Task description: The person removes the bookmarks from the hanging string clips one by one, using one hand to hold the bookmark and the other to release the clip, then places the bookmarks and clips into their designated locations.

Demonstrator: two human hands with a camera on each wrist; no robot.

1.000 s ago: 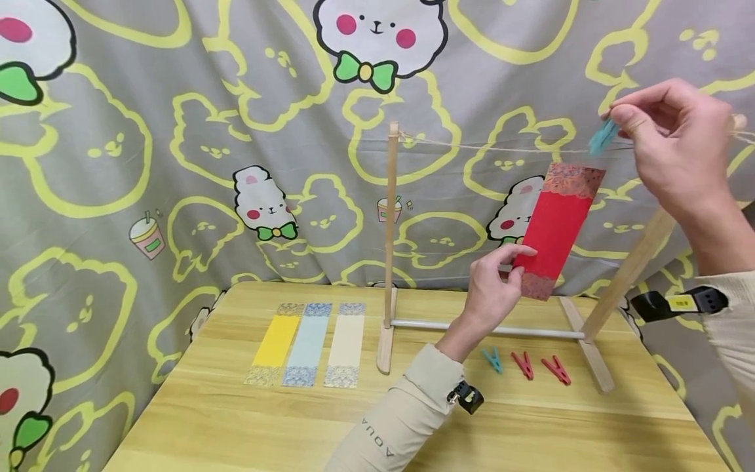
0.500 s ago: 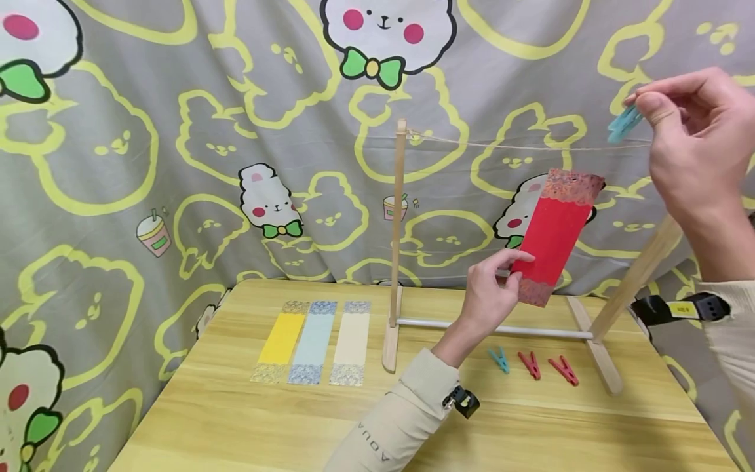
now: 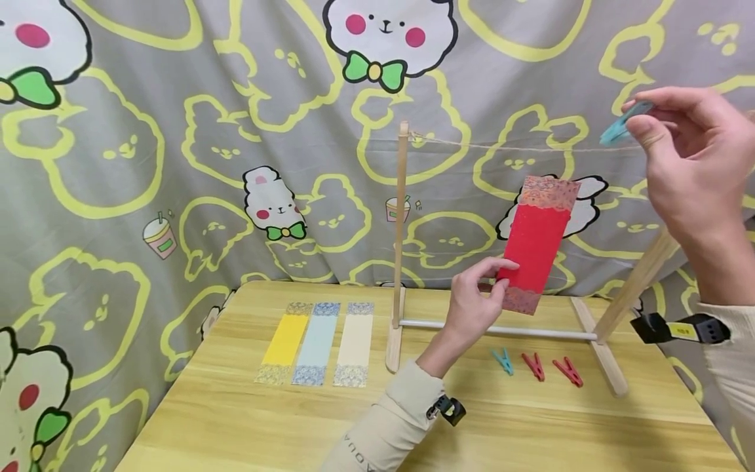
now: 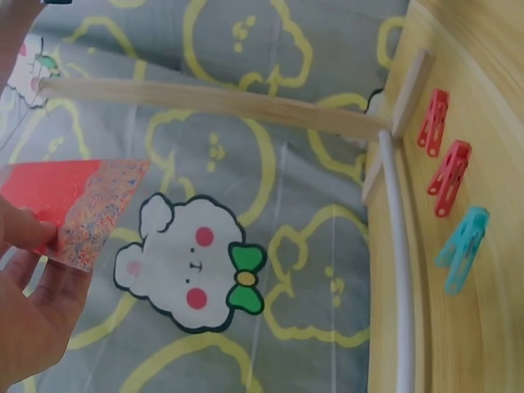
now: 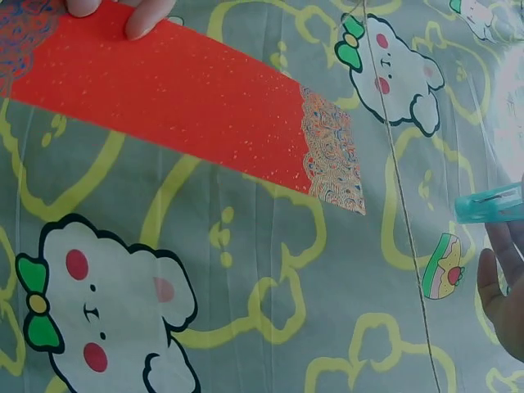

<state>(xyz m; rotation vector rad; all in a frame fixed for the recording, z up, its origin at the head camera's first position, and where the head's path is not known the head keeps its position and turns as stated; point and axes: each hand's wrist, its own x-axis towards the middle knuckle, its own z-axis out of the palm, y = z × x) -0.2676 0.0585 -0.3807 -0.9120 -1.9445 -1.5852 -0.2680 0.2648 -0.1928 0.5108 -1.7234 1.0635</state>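
Note:
In the head view my left hand [image 3: 474, 298] pinches a red paper strip [image 3: 537, 242] near its lower left edge. The strip has patterned bands at both ends and leans a little to the right, its top end below a thin string [image 3: 501, 147]. My right hand [image 3: 698, 157] is raised at the upper right and pinches a turquoise clothespin [image 3: 625, 122] between thumb and fingers. In the right wrist view the clothespin [image 5: 491, 205] and the strip [image 5: 188, 98] lie on opposite sides of the string [image 5: 401, 180], apart from it.
The string is tied to a wooden stand [image 3: 400, 223] with a pale crossbar [image 3: 531, 333]. On the table [image 3: 236, 419] lie a turquoise clothespin [image 3: 504, 362], two red clothespins [image 3: 533, 367], and yellow [image 3: 289, 341], light blue [image 3: 316, 341] and cream [image 3: 355, 341] strips. A patterned curtain [image 3: 330, 151] hangs behind.
The red strip has moved left and slightly down with my left hand, away from the string. My right hand first rose to the right, then came down a little, still holding the clothespin.

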